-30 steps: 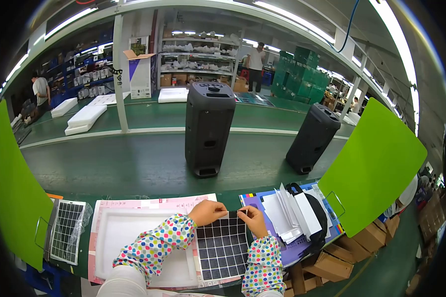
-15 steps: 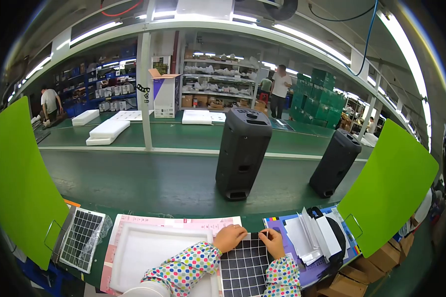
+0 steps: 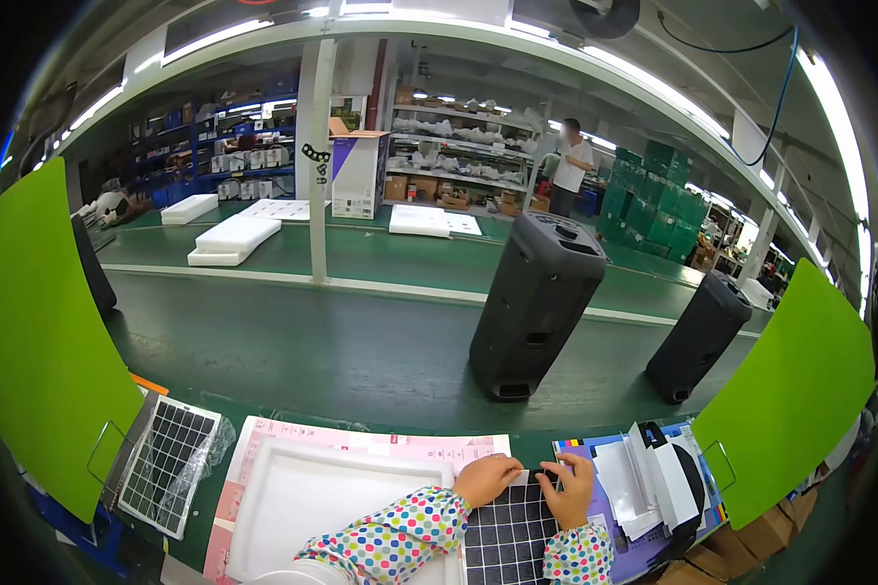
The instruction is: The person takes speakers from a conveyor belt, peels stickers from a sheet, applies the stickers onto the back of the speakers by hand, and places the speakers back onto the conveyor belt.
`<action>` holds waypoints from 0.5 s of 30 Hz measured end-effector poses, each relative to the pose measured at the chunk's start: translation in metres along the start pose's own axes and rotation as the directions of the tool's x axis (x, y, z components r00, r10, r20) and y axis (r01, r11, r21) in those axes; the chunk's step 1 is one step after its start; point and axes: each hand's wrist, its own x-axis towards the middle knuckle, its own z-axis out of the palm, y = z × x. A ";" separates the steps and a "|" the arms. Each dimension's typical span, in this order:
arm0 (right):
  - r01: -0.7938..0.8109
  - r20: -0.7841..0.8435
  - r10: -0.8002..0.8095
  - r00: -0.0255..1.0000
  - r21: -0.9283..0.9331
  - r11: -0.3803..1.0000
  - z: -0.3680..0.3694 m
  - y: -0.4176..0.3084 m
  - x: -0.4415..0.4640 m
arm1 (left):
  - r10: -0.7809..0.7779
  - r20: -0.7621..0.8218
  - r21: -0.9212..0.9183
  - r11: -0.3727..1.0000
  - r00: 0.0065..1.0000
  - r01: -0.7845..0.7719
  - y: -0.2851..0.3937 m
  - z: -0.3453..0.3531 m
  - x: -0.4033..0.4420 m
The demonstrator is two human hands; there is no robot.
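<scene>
A dark solar panel (image 3: 507, 539) with white grid lines lies in front of me, partly covered by my sleeves. My left hand (image 3: 488, 480) is closed, its fingertips pinched together at the panel's top left edge beside a small white strip. At the top right corner is my right hand (image 3: 571, 490), its thumb and index finger apart with something dark showing between them. Whether that dark part belongs to the panel I cannot tell. Under my left forearm lies a white foam tray (image 3: 346, 487) on a pink printed sheet (image 3: 361, 431).
A second solar panel (image 3: 171, 463), partly in clear plastic, lies at left. White papers (image 3: 644, 483) sit at right on a purple printed box (image 3: 619, 551). Green dividers (image 3: 44, 351) flank me. Black speakers (image 3: 537, 307) stand on the belt (image 3: 380, 346). A person (image 3: 569, 166) stands beyond.
The view has shifted, so most of the scene sits farther right. My right thumb and index finger have spread apart. Another black speaker has appeared at far left.
</scene>
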 end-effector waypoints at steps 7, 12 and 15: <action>0.055 0.067 -0.053 0.996 -0.033 0.998 0.006 0.000 -0.002 | 0.015 0.000 0.009 1.000 1.000 -0.015 -0.002 0.001 0.000; 0.063 0.062 -0.060 0.996 -0.046 0.997 0.006 0.000 -0.001 | 0.017 -0.017 0.023 1.000 1.000 -0.016 -0.001 0.000 0.001; 0.072 0.078 -0.069 0.995 -0.043 0.996 0.005 0.002 0.000 | 0.036 -0.031 0.041 0.999 0.999 -0.034 -0.007 0.007 0.001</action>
